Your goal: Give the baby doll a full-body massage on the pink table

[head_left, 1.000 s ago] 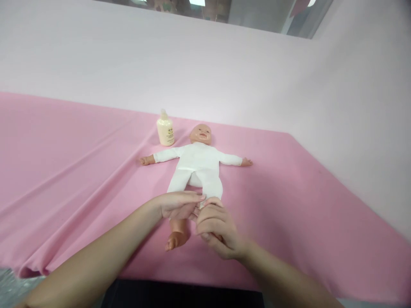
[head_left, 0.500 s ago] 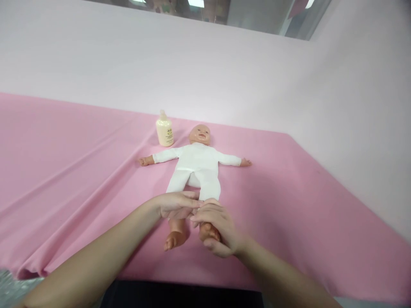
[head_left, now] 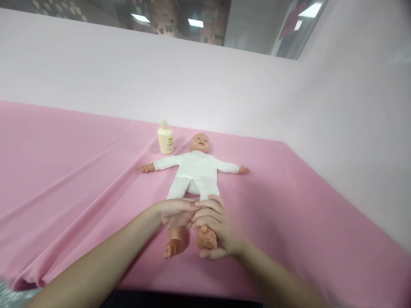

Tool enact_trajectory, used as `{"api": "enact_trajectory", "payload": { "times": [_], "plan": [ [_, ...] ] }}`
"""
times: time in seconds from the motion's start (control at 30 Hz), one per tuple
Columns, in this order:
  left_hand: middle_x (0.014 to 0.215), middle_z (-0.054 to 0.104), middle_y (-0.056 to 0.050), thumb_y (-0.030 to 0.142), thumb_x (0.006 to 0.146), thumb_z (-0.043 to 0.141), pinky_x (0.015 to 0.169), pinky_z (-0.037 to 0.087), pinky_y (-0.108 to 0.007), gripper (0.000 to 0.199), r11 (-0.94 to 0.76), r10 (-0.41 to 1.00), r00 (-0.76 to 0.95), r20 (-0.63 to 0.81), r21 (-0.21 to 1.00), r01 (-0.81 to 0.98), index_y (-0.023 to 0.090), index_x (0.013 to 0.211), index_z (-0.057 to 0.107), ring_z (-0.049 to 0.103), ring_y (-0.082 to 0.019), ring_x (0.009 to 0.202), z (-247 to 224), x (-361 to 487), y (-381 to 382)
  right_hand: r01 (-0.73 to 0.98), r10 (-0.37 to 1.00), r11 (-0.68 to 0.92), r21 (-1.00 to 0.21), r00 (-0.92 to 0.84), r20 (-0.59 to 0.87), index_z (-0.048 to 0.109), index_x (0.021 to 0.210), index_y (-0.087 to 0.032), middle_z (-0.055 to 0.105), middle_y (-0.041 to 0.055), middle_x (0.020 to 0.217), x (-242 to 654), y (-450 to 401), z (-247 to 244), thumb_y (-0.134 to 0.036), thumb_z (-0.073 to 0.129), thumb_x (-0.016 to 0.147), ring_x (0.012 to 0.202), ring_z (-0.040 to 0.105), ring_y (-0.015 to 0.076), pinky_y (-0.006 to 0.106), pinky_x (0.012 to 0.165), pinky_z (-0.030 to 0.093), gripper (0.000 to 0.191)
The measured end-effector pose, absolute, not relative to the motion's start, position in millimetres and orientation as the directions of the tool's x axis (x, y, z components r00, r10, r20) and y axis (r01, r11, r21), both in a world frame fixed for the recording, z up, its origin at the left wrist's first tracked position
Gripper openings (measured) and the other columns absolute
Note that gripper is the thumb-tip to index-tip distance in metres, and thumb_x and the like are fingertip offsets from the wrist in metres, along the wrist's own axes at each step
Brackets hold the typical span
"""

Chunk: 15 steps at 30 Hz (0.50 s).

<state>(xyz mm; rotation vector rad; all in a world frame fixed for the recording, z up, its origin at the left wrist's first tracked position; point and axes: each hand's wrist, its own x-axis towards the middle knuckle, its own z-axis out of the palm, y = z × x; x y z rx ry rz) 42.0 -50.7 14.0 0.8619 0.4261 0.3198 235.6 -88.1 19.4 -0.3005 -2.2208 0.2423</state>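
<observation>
A baby doll [head_left: 199, 164] in a white suit lies on its back on the pink cloth, arms spread and bare feet towards me. My right hand [head_left: 216, 226] wraps round the lower leg and foot on the right, its thumb below the toes. From the left, my left hand [head_left: 178, 212] reaches across the other shin to the same leg, its fingertips meeting my right fingers. The overlap partly hides its grip. The other foot [head_left: 175, 248] rests on the cloth, untouched. A pale yellow pump bottle [head_left: 166, 140] stands upright beside the doll's head.
The pink cloth [head_left: 80, 171] covers the table, with long folds on the left. A white wall [head_left: 128, 72] rises behind it and another borders the right. A window [head_left: 180, 21] with light reflections runs along the top.
The view has tilted up slightly, so everything sits lower. My right fingers have shifted on the doll's leg, and more of the held foot's toes show. My left hand keeps its place.
</observation>
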Motion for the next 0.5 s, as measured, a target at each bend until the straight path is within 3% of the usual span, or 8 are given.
{"api": "enact_trajectory", "payload": {
  "times": [0.13, 0.27, 0.4, 0.5],
  "plan": [
    [0.095, 0.068, -0.006, 0.051, 0.079, 0.074, 0.075, 0.041, -0.027, 0.048, 0.656, 0.425, 0.869, -0.254, 0.748, -0.103, 0.013, 0.105, 0.063, 0.061, -0.015, 0.083, 16.9, 44.8, -52.1, 0.105, 0.318, 0.941, -0.322, -0.600, 0.734, 0.057, 0.104, -0.023, 0.068, 0.0040, 0.092, 235.7, -89.4, 15.5, -0.067, 0.044, 0.087, 0.104, 0.063, 0.0229, 0.046, 0.110, 0.029, 0.050],
    [0.072, 0.062, -0.002, 0.054, 0.077, 0.075, 0.070, 0.040, -0.028, 0.044, 0.670, 0.456, 0.839, -0.296, 0.735, -0.104, 0.013, 0.079, 0.060, 0.056, -0.013, 0.067, 15.8, 45.0, -53.0, 0.061, 0.321, 0.929, -0.365, -0.622, 0.714, 0.059, 0.106, -0.022, 0.069, 0.0051, 0.092, 235.6, -90.4, 17.4, -0.075, 0.035, 0.087, 0.096, 0.065, 0.0211, 0.043, 0.107, 0.033, 0.060],
    [0.083, 0.065, -0.004, 0.047, 0.073, 0.081, 0.076, 0.044, -0.029, 0.043, 0.650, 0.486, 0.811, -0.325, 0.755, -0.086, 0.012, 0.090, 0.063, 0.061, -0.015, 0.078, 15.7, 43.4, -53.9, 0.026, 0.362, 0.905, -0.424, -0.571, 0.737, 0.064, 0.102, -0.024, 0.070, 0.0026, 0.087, 234.3, -95.4, 23.8, -0.065, 0.018, 0.096, 0.097, 0.064, 0.0190, 0.042, 0.109, 0.029, 0.062],
    [0.083, 0.065, -0.002, 0.045, 0.076, 0.079, 0.075, 0.045, -0.029, 0.040, 0.622, 0.494, 0.805, -0.329, 0.780, -0.062, 0.014, 0.096, 0.064, 0.062, -0.015, 0.078, 16.0, 42.4, -53.6, 0.061, 0.397, 0.893, -0.446, -0.574, 0.716, 0.066, 0.096, -0.026, 0.071, 0.0001, 0.085, 232.9, -100.7, 27.6, -0.047, 0.022, 0.101, 0.098, 0.062, 0.0170, 0.040, 0.110, 0.028, 0.049]
  ]
}}
